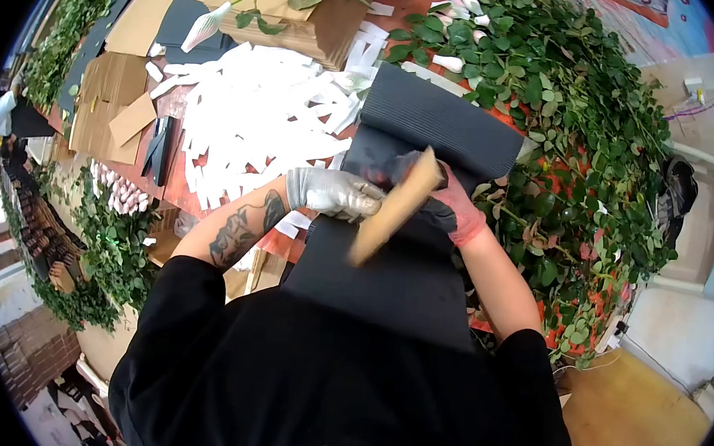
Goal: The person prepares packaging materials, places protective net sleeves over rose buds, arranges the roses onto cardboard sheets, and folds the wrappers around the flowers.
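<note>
A tan cardboard piece (393, 213), smeared by motion, stands tilted between my hands above black corrugated sheets. My right hand (460, 213), in a pink glove with dark fingers, is closed at its right side and seems to grip it. My left hand (334, 194), in a pale grey glove, has its fingers curled by the cardboard's left side; what they hold is hidden. Beyond the hands lies a ribbed black corrugated sheet (438, 115), curled at its near edge. Another black sheet (377, 284) spreads toward my body.
White paper strips (255, 121) are heaped left of my hands, with a black stapler-like tool (159, 150) beside them. Cardboard stacks (113, 100) stand farther left. Leafy rose stems (558, 156) cover the right side. One netted rosebud (207, 27) lies at the back.
</note>
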`<state>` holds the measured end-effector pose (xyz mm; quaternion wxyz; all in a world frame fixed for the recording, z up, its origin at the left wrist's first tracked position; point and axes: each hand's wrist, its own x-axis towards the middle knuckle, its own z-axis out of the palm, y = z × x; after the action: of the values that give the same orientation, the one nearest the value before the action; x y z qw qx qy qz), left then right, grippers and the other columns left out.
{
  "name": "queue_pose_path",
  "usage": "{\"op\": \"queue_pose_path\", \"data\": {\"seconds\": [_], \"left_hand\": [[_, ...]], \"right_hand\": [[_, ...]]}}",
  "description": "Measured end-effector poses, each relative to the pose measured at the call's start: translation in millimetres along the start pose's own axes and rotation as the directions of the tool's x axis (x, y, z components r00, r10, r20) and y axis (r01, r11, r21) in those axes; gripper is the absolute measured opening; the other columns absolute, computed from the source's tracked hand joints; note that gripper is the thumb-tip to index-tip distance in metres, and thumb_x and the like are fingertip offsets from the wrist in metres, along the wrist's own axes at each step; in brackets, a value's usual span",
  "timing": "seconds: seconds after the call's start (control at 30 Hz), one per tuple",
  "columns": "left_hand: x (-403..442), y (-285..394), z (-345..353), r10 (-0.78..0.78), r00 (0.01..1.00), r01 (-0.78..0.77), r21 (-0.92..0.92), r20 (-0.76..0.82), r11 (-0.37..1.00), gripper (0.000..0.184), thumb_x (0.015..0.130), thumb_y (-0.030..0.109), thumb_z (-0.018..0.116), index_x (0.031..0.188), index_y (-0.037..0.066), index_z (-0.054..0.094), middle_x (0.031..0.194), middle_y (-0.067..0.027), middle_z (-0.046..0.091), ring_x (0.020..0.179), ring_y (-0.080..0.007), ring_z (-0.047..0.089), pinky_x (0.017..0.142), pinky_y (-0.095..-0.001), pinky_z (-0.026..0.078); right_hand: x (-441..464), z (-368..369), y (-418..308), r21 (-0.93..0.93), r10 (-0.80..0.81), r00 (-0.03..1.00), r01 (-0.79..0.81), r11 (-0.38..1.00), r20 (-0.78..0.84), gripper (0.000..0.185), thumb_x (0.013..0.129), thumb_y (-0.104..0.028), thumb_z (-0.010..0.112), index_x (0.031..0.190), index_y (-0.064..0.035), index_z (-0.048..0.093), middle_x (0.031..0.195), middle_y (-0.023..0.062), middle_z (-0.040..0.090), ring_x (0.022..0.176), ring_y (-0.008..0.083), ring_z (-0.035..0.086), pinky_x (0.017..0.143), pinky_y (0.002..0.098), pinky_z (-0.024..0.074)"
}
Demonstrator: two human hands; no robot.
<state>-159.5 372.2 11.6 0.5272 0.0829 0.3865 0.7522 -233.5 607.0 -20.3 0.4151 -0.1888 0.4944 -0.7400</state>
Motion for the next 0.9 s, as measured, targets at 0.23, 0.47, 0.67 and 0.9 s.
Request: {"op": "queue_pose_path", "data": {"seconds": [0.23, 0.47, 0.67, 0.9], "left_hand": [[-10, 40, 68, -0.003, 0.990, -0.123, 0.866, 0.142, 0.485, 0.074, 0.079, 0.041, 0.065, 0.136, 0.003, 0.037, 0.134, -0.0162, 0.045, 0.124, -0.0277, 0.044, 0.103, -0.0330, 0.033], [14, 22, 104, 0.018, 0.943, 0.329, 0.930, -0.331, -0.164, 0.032, 0.078, 0.027, 0.056, 0.104, 0.007, 0.061, 0.095, -0.0166, 0.065, 0.088, -0.0320, 0.062, 0.074, -0.0389, 0.050], [-32, 38, 83, -0.033, 0.967, 0.249, 0.906, -0.253, 0.343, 0.058, 0.083, 0.043, 0.059, 0.126, 0.006, 0.048, 0.104, -0.0209, 0.061, 0.097, -0.0353, 0.059, 0.084, -0.0379, 0.046], [-25, 17, 116, 0.371, 0.848, 0.494, 0.817, -0.378, -0.296, 0.021, 0.078, 0.018, 0.057, 0.097, 0.011, 0.062, 0.095, -0.0090, 0.057, 0.091, -0.0244, 0.057, 0.079, -0.0402, 0.044]], "right_hand": [[-62, 62, -149, 0.126, 0.112, 0.945, -0.076, 0.989, -0.309, 0.047, 0.085, -0.027, 0.063, 0.124, -0.0052, 0.047, 0.093, 0.0042, 0.062, 0.071, 0.0105, 0.060, 0.051, 0.0230, 0.0450], [-58, 62, -114, 0.123, 0.426, 0.884, -0.409, 0.904, -0.192, 0.041, 0.083, -0.016, 0.064, 0.118, -0.0002, 0.050, 0.095, 0.0035, 0.062, 0.070, 0.0089, 0.060, 0.053, 0.0212, 0.0459], [-48, 25, -73, -0.243, 0.379, 0.816, -0.512, 0.824, -0.437, 0.026, 0.082, -0.015, 0.065, 0.106, -0.0046, 0.059, 0.082, -0.0001, 0.062, 0.063, 0.0071, 0.059, 0.052, 0.0214, 0.0468], [-34, 32, -60, -0.554, 0.106, 0.807, -0.487, 0.675, -0.580, 0.027, 0.075, -0.015, 0.065, 0.094, 0.0050, 0.061, 0.073, 0.0118, 0.064, 0.062, 0.0207, 0.065, 0.052, 0.0327, 0.0534]]}}
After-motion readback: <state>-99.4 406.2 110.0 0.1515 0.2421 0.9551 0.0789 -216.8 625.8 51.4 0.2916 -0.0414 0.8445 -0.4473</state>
